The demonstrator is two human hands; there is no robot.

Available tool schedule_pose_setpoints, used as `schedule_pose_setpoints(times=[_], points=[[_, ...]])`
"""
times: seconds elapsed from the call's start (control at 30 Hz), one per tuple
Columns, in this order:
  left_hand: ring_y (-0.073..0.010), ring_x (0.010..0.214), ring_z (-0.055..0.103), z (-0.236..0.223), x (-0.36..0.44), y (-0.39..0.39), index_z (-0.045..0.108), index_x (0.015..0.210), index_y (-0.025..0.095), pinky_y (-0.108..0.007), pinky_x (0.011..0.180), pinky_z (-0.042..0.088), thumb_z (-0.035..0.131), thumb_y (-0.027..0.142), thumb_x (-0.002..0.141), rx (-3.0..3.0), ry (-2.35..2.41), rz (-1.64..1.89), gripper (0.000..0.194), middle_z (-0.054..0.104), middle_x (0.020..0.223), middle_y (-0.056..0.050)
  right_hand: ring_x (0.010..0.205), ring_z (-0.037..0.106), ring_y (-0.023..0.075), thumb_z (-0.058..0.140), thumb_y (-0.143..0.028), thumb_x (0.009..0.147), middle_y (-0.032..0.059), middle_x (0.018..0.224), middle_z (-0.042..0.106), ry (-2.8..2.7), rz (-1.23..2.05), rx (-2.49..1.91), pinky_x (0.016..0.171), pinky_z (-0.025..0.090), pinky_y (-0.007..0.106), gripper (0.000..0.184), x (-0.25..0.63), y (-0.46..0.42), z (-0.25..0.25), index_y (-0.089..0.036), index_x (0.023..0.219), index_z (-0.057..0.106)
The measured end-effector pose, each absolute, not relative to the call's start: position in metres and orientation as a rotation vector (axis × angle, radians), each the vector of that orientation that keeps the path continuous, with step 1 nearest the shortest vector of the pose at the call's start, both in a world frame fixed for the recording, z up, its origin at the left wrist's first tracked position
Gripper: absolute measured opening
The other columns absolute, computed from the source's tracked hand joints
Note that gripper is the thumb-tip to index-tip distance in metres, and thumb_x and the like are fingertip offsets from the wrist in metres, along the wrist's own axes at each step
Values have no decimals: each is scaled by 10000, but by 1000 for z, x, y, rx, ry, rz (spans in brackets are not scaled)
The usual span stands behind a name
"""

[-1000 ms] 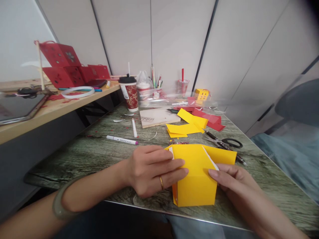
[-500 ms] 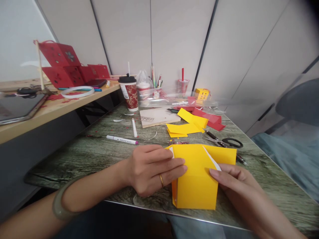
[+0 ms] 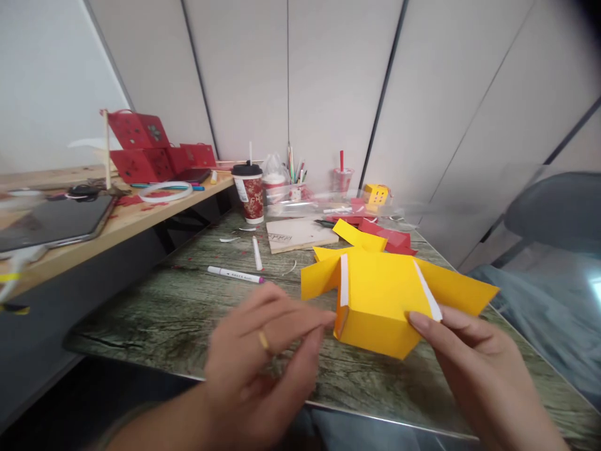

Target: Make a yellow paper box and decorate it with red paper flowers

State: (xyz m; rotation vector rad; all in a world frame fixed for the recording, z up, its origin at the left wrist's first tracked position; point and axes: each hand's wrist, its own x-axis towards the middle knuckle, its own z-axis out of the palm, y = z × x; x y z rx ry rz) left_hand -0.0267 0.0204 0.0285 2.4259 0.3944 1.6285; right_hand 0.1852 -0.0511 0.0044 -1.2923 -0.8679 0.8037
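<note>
A folded yellow paper box (image 3: 382, 285) with flaps spread to both sides is held above the table. White strips like double-sided tape run along its left and right edges. My right hand (image 3: 474, 357) grips its right side, thumb on the front face and fingers behind. At the box's lower left edge is my left hand (image 3: 267, 363), blurred, with thumb and forefinger pressed together. Whether those fingertips pinch the edge or something small cannot be made out. Behind the box lie yellow paper strips (image 3: 359, 237) and red paper (image 3: 399, 238).
A white marker (image 3: 235, 274), a white stick (image 3: 257, 254) and a pale board (image 3: 300, 233) lie on the table. A lidded paper cup (image 3: 248, 194) stands behind them. Red paper boxes (image 3: 145, 163) and a tablet (image 3: 61, 219) rest on the wooden shelf at left.
My left hand has come off the box's front face and drawn down-left to its lower left edge. The box has tilted and risen slightly, showing its left flap and strip. The view has shifted.
</note>
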Motion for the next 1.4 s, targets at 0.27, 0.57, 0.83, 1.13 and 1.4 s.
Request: schedule_pose_setpoints(times=[0.27,0.57,0.83,1.13,1.4], points=[[-173,944,587,21,4,4,591,940,180,-266,800,452,722,316,660,1220,716,1019,338,650,1028,-37,994,607,225,712,-357,657,-29,1042,686,-1019,626,-1354,891,486,310,191,169,-56,20,-344,847,726],[-143,837,597,26,10,5,676,867,110,-244,818,408,698,256,696,947,519,924,226,696,887,-57,1075,557,263,617,-398,739,7,1129,648,-1184,778,-1284,935,440,357,275,172,-62,22,-290,979,698],[-197,1006,565,31,5,1,636,1044,138,-286,895,387,628,192,744,855,368,829,304,664,993,-65,690,621,148,730,-338,622,-30,749,690,-1235,590,-1387,632,526,202,139,162,-58,32,-291,748,691],[-152,853,597,30,3,-3,653,996,165,-246,788,435,680,189,700,788,379,766,298,667,958,-45,636,610,157,736,-326,608,-23,674,682,-1335,698,-1390,598,518,234,86,160,-61,35,-290,677,699],[-141,863,594,32,0,-5,633,1013,162,-234,778,455,715,145,661,875,382,766,362,664,958,-38,590,565,122,751,-322,589,-27,631,654,-1250,812,-1382,557,481,196,109,162,-62,30,-277,659,682]])
